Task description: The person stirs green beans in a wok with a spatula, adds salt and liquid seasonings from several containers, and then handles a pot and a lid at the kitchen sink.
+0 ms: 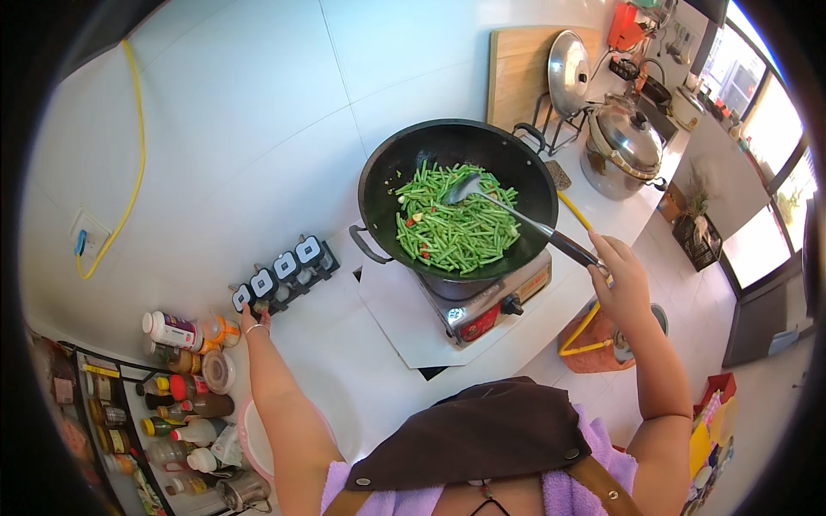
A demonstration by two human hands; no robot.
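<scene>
Cut green beans, with bits of red chilli and pale garlic, lie in a black two-handled wok. A metal wok spatula rests with its head on the beans, its dark handle crossing the right rim. At the handle's end is my right hand, its thumb and fingers closed around the tip. My left hand reaches to the seasoning rack by the wall. Its fingers close on the nearest seasoning jar, which has a white-and-black lid and is partly hidden by them.
Under the wok is a portable gas stove on the white counter. Bottles and jars crowd the left, beside a pale basin. A lidded steel pot, a lid on a stand and a cutting board stand at back right.
</scene>
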